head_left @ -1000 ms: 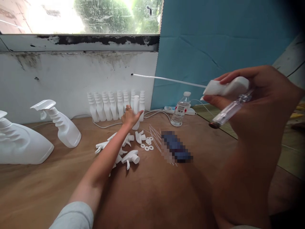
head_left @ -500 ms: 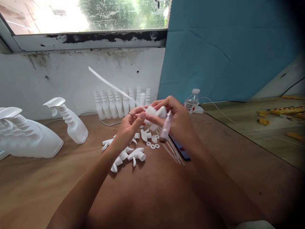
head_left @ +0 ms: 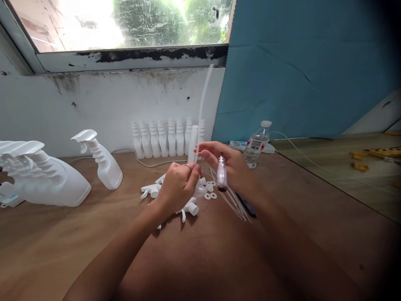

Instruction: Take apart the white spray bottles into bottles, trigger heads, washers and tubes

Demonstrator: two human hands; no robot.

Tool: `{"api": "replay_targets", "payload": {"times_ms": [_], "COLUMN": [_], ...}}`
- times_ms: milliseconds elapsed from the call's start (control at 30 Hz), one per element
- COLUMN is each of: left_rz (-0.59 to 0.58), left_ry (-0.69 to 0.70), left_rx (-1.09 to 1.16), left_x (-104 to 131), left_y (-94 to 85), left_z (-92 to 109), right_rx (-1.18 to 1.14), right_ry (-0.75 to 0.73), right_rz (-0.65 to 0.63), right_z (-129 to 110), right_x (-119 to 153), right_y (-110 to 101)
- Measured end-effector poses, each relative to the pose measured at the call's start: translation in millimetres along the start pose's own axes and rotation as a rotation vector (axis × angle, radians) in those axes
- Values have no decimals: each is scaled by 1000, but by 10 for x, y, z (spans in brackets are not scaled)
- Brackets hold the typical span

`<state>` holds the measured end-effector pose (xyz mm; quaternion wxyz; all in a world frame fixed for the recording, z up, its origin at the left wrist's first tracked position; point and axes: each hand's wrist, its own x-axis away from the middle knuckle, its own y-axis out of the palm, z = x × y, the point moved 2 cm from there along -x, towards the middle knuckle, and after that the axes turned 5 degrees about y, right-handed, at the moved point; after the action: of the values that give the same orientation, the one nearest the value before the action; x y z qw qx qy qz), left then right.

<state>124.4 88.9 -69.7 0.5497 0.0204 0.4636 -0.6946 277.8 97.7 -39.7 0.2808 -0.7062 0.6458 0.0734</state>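
My left hand (head_left: 178, 186) is closed round a white spray head (head_left: 201, 191), mostly hidden and blurred. From it a thin white tube (head_left: 203, 94) points up, bending slightly right. Beside that tube are the curled fingers of my right hand (head_left: 227, 161); whether they touch it is unclear. A small clear pinkish tool (head_left: 222, 173) with a dark end sits in my right hand. Behind my left hand stands a wider white cylinder (head_left: 193, 144). More trigger heads (head_left: 191, 207), white rings (head_left: 210, 195) and loose thin tubes (head_left: 236, 205) lie on the table below.
White bottles (head_left: 153, 140) stand in a row along the wall. At the left are a spray bottle (head_left: 106, 165) and larger white bottles (head_left: 62, 179). A clear water bottle (head_left: 257, 144) stands back right, and a dark phone (head_left: 249, 207) lies under the right wrist.
The thin tube has swung from pointing up-left to nearly upright. My hands have moved apart, the left one lower, and the spray head is now in my left hand alone. The view has shifted slightly.
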Motion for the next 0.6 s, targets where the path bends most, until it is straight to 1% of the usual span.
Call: {"api": "replay_targets", "payload": {"times_ms": [100, 200, 300, 367, 467, 533, 600], "left_rz": [-13, 23, 41, 44, 22, -5, -22], "left_ry": [94, 172, 157, 129, 159, 187, 183], "left_rx": [-54, -26, 42, 89, 161, 199, 214], "left_x": [13, 9, 9, 20, 54, 78, 96], "left_y": [114, 181, 200, 198, 203, 218, 236], "left_z": [11, -35, -67, -56, 0, 43, 84], "right_rx": [-179, -362, -500, -549, -598, -659, -733], "right_ry": [8, 41, 66, 79, 96, 128, 166], "right_rz": [-35, -91, -124, -116, -92, -97, -107], "right_z": [10, 12, -4, -31, -84, -112, -131], "right_x": [13, 26, 28, 24, 20, 27, 49], "right_y": [65, 109, 117, 106, 82, 71, 68]}}
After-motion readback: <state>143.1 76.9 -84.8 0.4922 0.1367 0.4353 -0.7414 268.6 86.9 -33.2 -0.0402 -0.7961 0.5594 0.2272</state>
